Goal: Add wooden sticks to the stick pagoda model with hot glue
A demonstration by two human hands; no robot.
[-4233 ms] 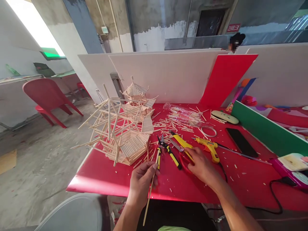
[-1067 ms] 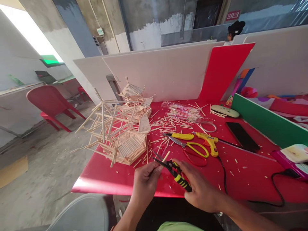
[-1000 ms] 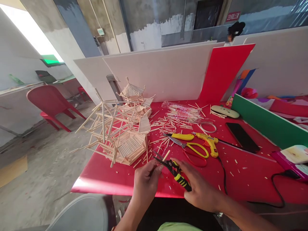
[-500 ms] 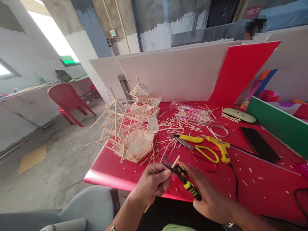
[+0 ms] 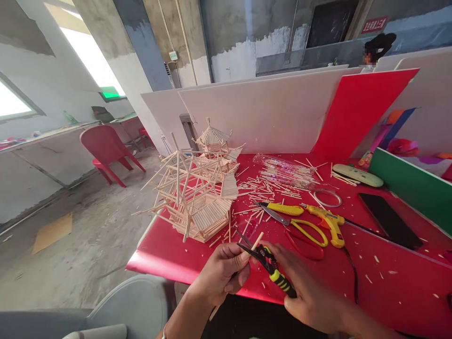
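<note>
My left hand (image 5: 229, 273) pinches a thin wooden stick (image 5: 258, 240) between thumb and fingers near the table's front edge. The stick's upper end rises past the thumb, and its lower end shows beneath the wrist. My right hand (image 5: 307, 292) is closed round the black and yellow handles of pruning snips (image 5: 278, 278). Their dark blades are parted, with the stick between them beside my left thumb. Just beyond my hands stands a pagoda-like model (image 5: 208, 212) built of the same kind of sticks, with an openwork frame and a small roofed tower behind.
On the red table (image 5: 165, 256) lie loose sticks (image 5: 263, 188), bagged sticks (image 5: 289, 172), a yellow utility knife (image 5: 285, 208), yellow-handled scissors (image 5: 310, 230), red-handled pliers (image 5: 305, 252), a glue gun (image 5: 326, 221) and a phone (image 5: 388, 220). White boards (image 5: 261, 115) stand behind. A co-worker's head (image 5: 377, 49) shows beyond them.
The camera view has tilted up and turned slightly left, so the table things appear lower and further right. Both hands keep their grips, with the stick still between the parted blades.
</note>
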